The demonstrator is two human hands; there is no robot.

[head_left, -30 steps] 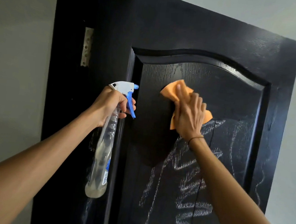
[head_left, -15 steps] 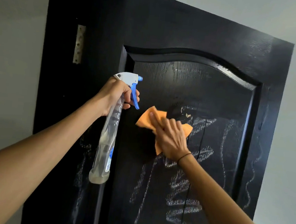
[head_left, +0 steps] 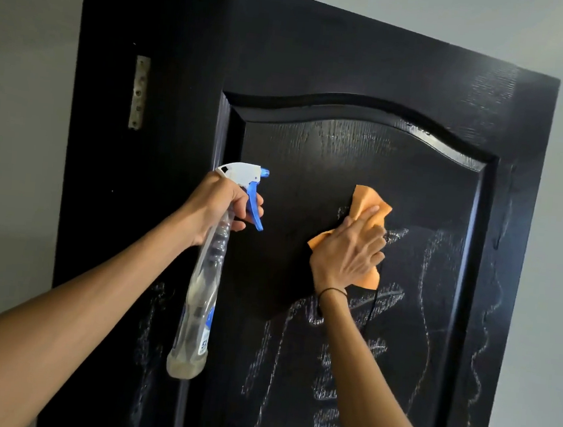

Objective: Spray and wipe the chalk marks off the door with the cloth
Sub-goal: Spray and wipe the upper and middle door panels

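The door [head_left: 322,62] is black, with an arched raised panel, and I take it as my landmark for everything here. Chalk marks [head_left: 345,357] scrawl across the lower half of its panel and trail down the right stile; more faint scribbles show on the left stile near the bottom. The upper part of the panel looks dark and clean. My right hand [head_left: 346,254] lies flat against the middle of the panel, fingers straight and close together, pressing the orange cloth [head_left: 367,201] onto the wood at the top edge of the chalk. The cloth sticks out above my fingertips and below my palm. A thin dark band circles that wrist. My left hand [head_left: 219,204] is held in front of the door's left stile, fingers curled round the neck of the clear spray bottle [head_left: 200,295], one finger at the blue trigger, nozzle pointing toward the panel. A metal hinge plate [head_left: 139,93] sits on the frame left of the door.
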